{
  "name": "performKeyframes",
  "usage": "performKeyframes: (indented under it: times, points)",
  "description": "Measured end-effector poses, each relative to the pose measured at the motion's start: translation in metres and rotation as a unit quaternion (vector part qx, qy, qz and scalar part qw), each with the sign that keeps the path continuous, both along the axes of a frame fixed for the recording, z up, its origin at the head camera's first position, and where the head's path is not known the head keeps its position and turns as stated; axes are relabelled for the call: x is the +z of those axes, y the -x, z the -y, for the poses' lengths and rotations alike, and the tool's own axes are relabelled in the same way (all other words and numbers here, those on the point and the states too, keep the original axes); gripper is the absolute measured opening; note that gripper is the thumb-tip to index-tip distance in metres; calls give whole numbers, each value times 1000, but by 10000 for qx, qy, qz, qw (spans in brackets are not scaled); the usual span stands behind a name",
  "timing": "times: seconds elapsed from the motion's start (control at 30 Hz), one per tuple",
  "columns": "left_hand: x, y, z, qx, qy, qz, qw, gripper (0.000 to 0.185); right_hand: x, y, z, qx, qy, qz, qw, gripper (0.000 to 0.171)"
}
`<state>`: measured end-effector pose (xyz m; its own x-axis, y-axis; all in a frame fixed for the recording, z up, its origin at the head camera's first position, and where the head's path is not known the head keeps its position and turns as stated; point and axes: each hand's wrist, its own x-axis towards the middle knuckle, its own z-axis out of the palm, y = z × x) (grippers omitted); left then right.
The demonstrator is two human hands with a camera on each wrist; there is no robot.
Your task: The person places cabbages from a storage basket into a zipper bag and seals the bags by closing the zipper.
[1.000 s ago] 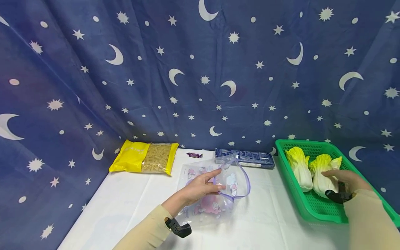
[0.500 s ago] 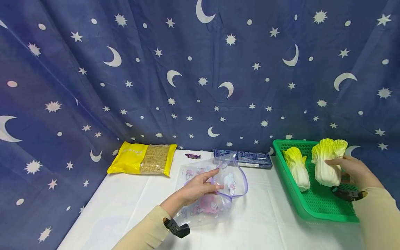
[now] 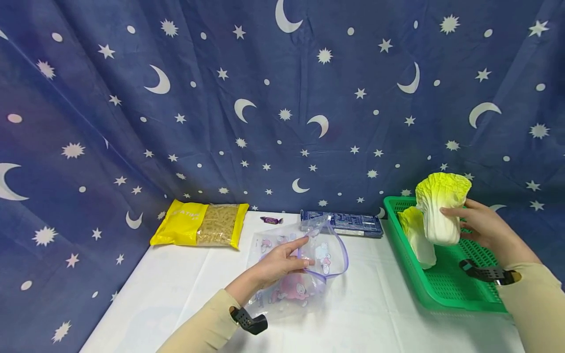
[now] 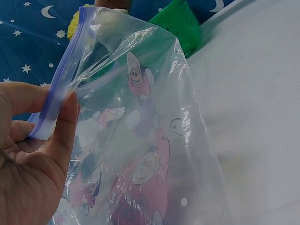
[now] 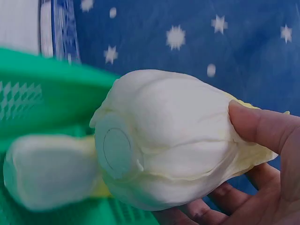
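Head view shows a white tabletop (image 3: 185, 289) before a starry blue curtain (image 3: 282, 98), my left hand (image 3: 275, 264) pinching the zip bag (image 3: 304, 274) open, my right hand (image 3: 483, 228) gripping a cabbage (image 3: 439, 211) above the green basket (image 3: 446, 289).

Yellow-and-white cabbage (image 3: 441, 208), green basket (image 3: 446, 294), cartoon-printed clear bag (image 3: 304, 274) with purple zip, star-and-moon blue backdrop (image 3: 265, 98).

Glossy clear plastic zip bag (image 3: 309, 264)

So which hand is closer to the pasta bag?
Left. The left hand pinches the plastic bag just right of the pasta bag; the right hand holds a cabbage over the basket.
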<state>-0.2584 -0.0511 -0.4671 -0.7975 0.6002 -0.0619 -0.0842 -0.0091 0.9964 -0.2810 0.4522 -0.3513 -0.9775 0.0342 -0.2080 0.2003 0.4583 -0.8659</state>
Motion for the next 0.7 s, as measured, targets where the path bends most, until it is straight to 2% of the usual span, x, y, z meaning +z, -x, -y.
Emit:
performKeyframes:
  times: [0.2, 0.5, 0.6, 0.7]
  points:
    - [-1, 1, 0, -12, -23, -11, 10000, 74, 8, -2, 36, 301, 651, -67, 9974, 89]
    - [1, -1, 1, -34, -55, -16, 10000, 74, 12, -5, 77, 599, 1839, 5, 9811, 41]
    - [1, 0, 0, -46, -79, -13, 10000, 74, 11, -7, 88, 729, 2069, 80, 9756, 38]
    - [1, 0, 0, -65, -113, 7, 9999, 74, 10, -10, 101, 922, 2076, 87, 9738, 45]
